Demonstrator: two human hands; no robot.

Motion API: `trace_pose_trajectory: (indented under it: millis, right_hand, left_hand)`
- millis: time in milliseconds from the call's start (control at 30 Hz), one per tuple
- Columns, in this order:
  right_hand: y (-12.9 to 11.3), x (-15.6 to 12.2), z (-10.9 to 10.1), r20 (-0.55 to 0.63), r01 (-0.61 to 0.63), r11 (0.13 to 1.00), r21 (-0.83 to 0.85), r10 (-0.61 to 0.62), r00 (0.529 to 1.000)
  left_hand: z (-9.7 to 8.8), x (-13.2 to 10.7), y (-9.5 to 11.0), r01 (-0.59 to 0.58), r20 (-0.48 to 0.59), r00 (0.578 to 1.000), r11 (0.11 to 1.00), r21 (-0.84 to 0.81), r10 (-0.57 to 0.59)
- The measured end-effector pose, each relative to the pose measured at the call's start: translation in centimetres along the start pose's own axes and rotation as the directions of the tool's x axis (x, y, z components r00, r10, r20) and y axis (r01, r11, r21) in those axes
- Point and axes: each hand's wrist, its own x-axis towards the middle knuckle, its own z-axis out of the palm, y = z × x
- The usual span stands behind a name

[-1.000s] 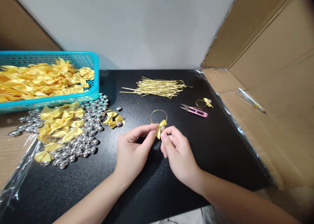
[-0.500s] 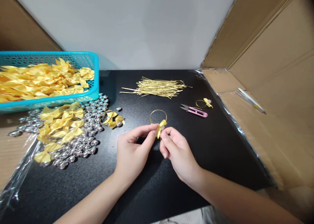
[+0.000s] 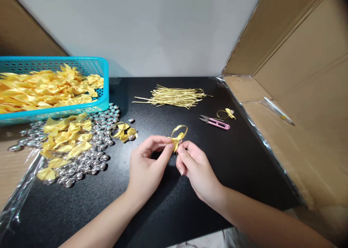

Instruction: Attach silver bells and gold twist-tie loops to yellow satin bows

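Both my hands meet at the middle of the black table. Between thumb and forefinger, my left hand (image 3: 150, 164) pinches a small yellow ribbon bow (image 3: 177, 139). A loop of gold cord (image 3: 181, 126) rises from the bow. My right hand (image 3: 195, 166) is closed at the bow's right side, thumb against curled fingers, where a small silver bell seems to sit and a cord end is mostly hidden. To the left of my hands lie bows with gold loops (image 3: 123, 132) and a single silver bell (image 3: 131, 120).
A turquoise basket (image 3: 106, 92) of yellow bows stands at the left, with silver bells (image 3: 81, 166) and loose bows (image 3: 72, 135) before it. Gold cords (image 3: 176, 96) lie at the back. Pink thread snips (image 3: 217, 123) and a looped bow (image 3: 230, 113) lie right. Cardboard walls (image 3: 307, 96) flank the table.
The gold loop above the bow has swung rightward and turned, now looking narrower. My hands have barely moved and keep their hold.
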Motion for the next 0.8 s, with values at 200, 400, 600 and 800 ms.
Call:
trace_pose_trajectory:
  millis: [200,400,600,800]
  right_hand:
    - [0.07,-0.05,0.06,0.002,-0.008,0.999,0.032,0.008,1.0]
    - [0.03,-0.06,0.15,-0.008,-0.028,0.997,0.072,0.028,1.0]
    - [0.0,-0.23,0.32,-0.013,-0.036,0.996,0.08,0.037,0.999]
    - [0.22,-0.26,0.31,-0.015,-0.033,0.994,0.109,0.035,0.999]
  left_hand:
    - [0.0,-0.09,-0.17,0.018,-0.013,1.0,1.0,-0.015,-0.018]
    - [0.14,0.14,0.03,0.061,-0.006,0.998,0.996,-0.066,-0.061]
    - [0.1,0.13,0.07,0.105,0.004,0.994,0.987,-0.118,-0.105]
    - [0.12,0.03,-0.16,0.142,0.015,0.99,0.979,-0.145,-0.142]
